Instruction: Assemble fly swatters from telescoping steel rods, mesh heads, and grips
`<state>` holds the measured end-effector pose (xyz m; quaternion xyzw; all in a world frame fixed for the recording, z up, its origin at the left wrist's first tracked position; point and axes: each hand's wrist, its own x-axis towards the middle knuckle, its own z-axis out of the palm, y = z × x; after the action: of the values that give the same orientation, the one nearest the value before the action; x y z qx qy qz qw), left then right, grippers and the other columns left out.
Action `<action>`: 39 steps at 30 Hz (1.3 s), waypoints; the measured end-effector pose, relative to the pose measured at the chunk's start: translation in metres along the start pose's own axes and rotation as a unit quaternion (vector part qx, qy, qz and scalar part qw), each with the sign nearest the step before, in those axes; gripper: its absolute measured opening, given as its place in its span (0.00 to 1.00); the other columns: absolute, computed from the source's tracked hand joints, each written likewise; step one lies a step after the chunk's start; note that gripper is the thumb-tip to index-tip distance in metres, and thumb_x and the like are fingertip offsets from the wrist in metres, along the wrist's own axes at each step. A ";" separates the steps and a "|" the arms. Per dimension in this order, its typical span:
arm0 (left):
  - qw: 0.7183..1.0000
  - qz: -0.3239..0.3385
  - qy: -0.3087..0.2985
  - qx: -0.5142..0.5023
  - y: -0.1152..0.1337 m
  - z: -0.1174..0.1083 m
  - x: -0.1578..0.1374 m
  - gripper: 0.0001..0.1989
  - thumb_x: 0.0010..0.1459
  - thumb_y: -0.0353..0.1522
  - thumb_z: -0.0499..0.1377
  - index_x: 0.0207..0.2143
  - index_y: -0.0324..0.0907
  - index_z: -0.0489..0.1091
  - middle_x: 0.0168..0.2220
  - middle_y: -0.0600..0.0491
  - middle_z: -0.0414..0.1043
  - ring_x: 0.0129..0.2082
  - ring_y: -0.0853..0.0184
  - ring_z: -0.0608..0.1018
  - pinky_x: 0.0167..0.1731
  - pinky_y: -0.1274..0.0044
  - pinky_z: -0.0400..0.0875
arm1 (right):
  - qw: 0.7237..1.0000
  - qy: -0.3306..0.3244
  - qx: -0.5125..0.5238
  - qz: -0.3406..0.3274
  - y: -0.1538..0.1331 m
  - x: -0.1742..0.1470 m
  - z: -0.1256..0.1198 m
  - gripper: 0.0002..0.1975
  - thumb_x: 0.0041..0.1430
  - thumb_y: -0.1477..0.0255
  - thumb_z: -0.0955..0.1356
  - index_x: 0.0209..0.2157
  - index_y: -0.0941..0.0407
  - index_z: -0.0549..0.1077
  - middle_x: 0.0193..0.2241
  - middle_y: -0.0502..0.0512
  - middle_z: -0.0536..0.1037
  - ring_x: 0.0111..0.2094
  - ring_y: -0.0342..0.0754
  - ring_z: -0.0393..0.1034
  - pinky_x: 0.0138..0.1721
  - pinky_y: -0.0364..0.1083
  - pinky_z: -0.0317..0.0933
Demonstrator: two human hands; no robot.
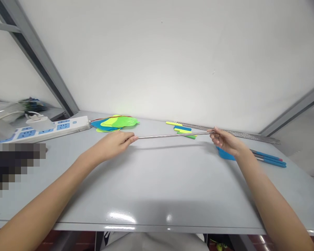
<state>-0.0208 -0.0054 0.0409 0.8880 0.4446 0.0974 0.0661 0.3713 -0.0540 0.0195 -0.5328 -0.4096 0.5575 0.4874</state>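
Observation:
A thin metal rod [167, 136] is stretched almost level above the table between my two hands. My left hand [117, 142] is closed round its left end, thumb on top. My right hand [225, 139] pinches the right end between thumb and fingertips, palm turned partly up. Behind the rod lie short plastic handle tubes [182, 128] in blue, yellow and green. Beyond my left hand is a pile of flat fly swatter heads [120, 122] in green, yellow and blue. Under my right hand, partly hidden, lie fly swatters with blue grips [272, 160] and a blue head [226, 154].
A bundle of metal rods [253, 135] lies along the back wall, with a yellow handle tube [174, 123] at its left end. A white power strip [76, 126] with plugs runs along the left. Grey metal posts [49, 66] frame the table [157, 184].

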 end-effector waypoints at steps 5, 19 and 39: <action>1.000 0.007 -0.004 -0.021 0.016 0.015 0.000 0.20 0.56 0.42 0.37 0.21 0.42 0.57 0.18 0.56 0.59 0.21 0.69 0.65 0.23 0.79 0.54 | 0.992 -0.029 0.123 0.004 0.010 0.003 0.032 0.12 0.48 0.62 0.64 0.30 0.56 0.69 0.19 0.48 0.63 0.19 0.37 0.57 0.19 0.38 0.54; 0.978 -0.024 -0.137 -0.157 0.065 0.053 -0.024 0.22 0.56 0.43 0.35 0.21 0.41 0.59 0.24 0.54 0.64 0.25 0.69 0.67 0.23 0.79 0.58 | 0.936 0.051 0.348 0.025 0.042 -0.014 0.101 0.17 0.52 0.76 0.54 0.14 0.58 0.41 0.11 0.44 0.43 0.13 0.38 0.39 0.17 0.41 0.46; 0.985 -0.054 -0.161 0.014 0.097 0.068 -0.038 0.18 0.58 0.37 0.33 0.28 0.42 0.59 0.23 0.52 0.69 0.23 0.64 0.71 0.20 0.76 0.53 | 0.905 0.210 0.370 0.006 0.060 -0.027 0.122 0.16 0.54 0.74 0.51 0.17 0.58 0.36 0.07 0.44 0.41 0.10 0.38 0.35 0.13 0.41 0.37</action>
<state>0.0483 -0.0964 -0.0101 0.8675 0.4769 -0.0569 0.1294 0.2422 -0.0838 -0.0222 -0.4219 -0.0588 0.5469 0.7207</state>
